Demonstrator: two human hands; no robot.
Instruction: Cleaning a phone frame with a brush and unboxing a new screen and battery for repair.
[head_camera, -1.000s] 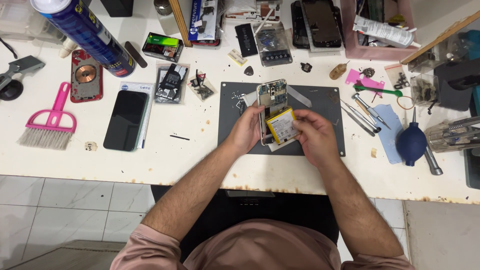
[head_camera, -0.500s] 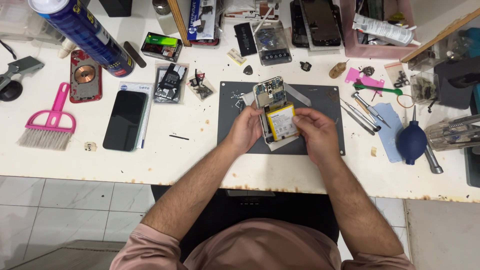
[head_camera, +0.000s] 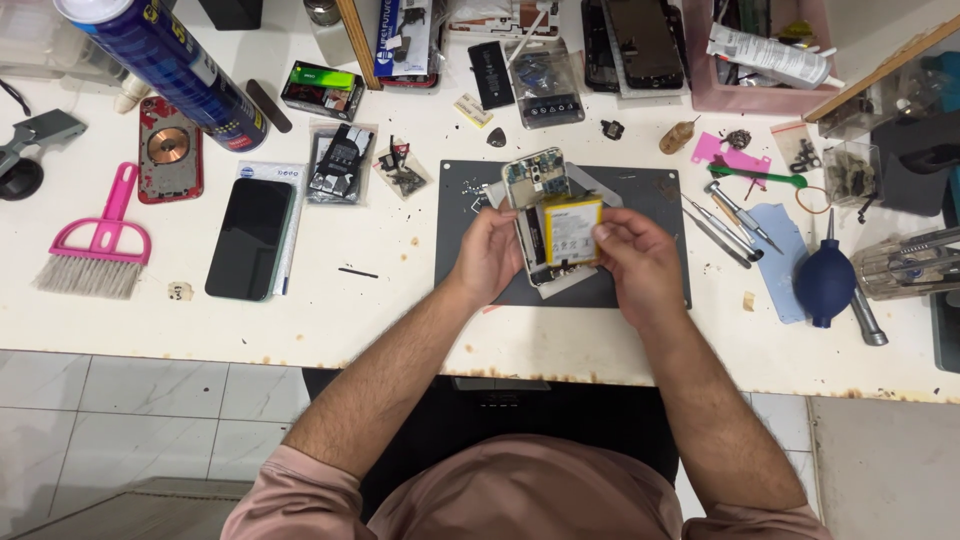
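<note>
- An opened smartphone (head_camera: 540, 215), back cover off, is held over a dark grey work mat (head_camera: 660, 200) at the middle of a white bench.
- The left hand (head_camera: 490, 255) grips the phone's left edge, fingers curled.
- The right hand (head_camera: 635, 260) pinches the yellow-labelled battery (head_camera: 572, 230), which sits over the frame; whether it is seated or lifting out is unclear.
- Connectors and the phone's lower end are hidden by the hands.
- Small screws (head_camera: 468, 190) lie loose on the mat.

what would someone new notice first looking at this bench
Most likely the opened phone with its yellow battery, held by the left hand and right hand over the grey mat at the centre. Next, the pink brush far left and the blue air blower at right.
</note>
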